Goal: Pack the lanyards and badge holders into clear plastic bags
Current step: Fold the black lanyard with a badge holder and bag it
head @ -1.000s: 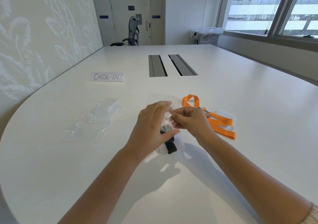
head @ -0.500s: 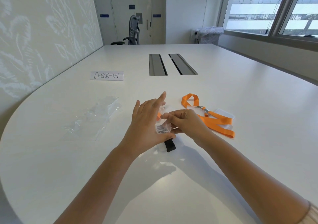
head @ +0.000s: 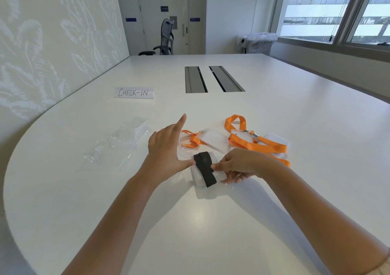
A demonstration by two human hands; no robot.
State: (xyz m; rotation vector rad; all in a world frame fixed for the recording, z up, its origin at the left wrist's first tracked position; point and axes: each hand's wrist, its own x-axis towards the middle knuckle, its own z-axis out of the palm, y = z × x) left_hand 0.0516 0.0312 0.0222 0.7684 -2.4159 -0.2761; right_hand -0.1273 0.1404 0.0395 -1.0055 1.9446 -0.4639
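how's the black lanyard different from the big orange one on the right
The black lanyard is folded into a short compact band; the orange lanyard sprawls loose with an open loop. The black one lies between both hands, the right hand pinching it; the orange one lies untouched beyond. Both rest on the white table with badge holders.

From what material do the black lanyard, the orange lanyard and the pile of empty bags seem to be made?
Black lanyard: probably woven fabric strap, matte, no shine, folded flat.
Orange lanyard: likely the same kind of flat woven ribbon, slight sheen, with a small metal-looking clip.
Empty bags: thin clear plastic film, glossy, crinkled, with the white table visible through it.
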